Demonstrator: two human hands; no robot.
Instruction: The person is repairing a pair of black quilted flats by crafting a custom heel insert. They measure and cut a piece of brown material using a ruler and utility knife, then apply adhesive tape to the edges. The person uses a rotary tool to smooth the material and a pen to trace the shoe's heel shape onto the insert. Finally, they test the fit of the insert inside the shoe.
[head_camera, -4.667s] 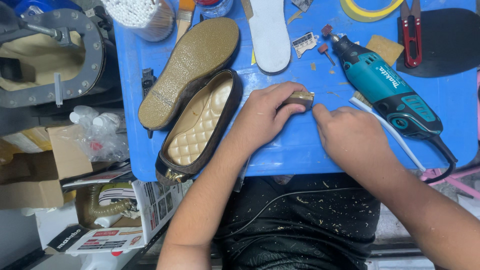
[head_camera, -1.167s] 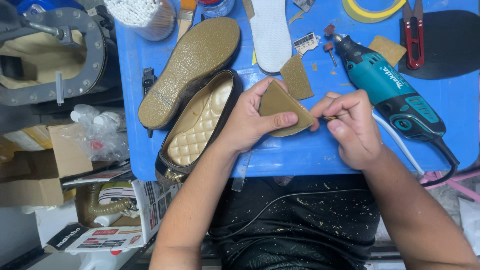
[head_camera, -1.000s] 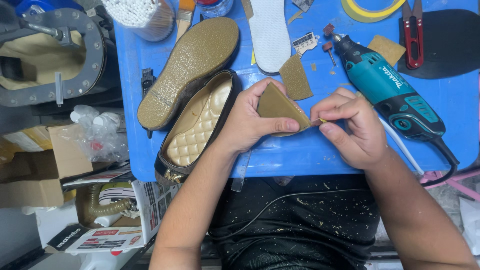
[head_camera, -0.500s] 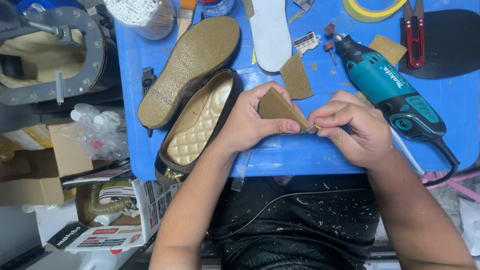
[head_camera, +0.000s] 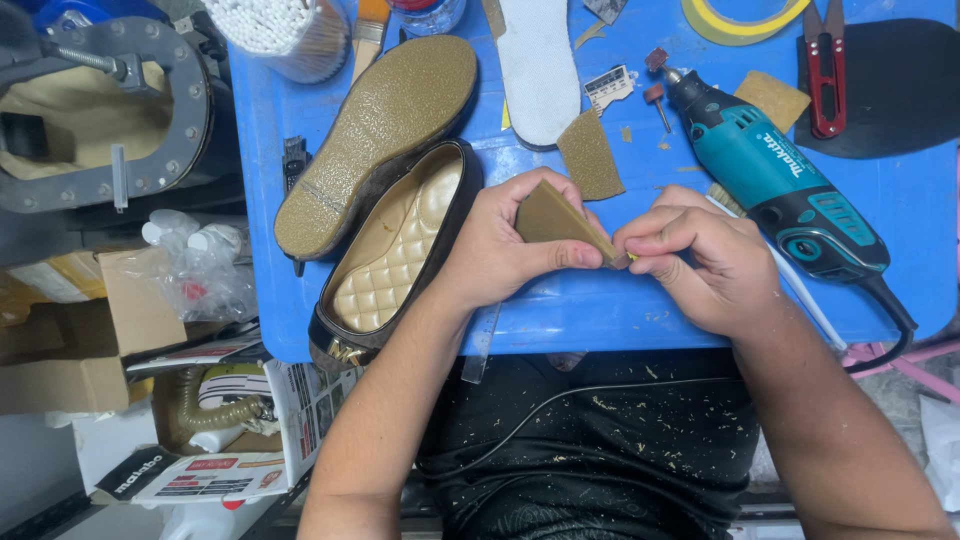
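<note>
My left hand holds a tan wedge-shaped piece of sole material above the blue table, thumb pressed along its lower edge. My right hand is closed in a fist at the piece's right tip, pinching something small there that I cannot make out. Just left of my hands lie two brown flat shoes, one upright showing its quilted gold insole, the other turned sole-up.
A teal rotary tool with a cord lies right of my hands. Another tan scrap, a white insole, red snips, yellow tape, a cup of cotton swabs and a black sole sheet sit farther back. Boxes crowd the floor at left.
Earlier both hands pressed on a small object on the table. Since then the left hand has held the tan piece up, and the right hand has closed in on its right tip.
</note>
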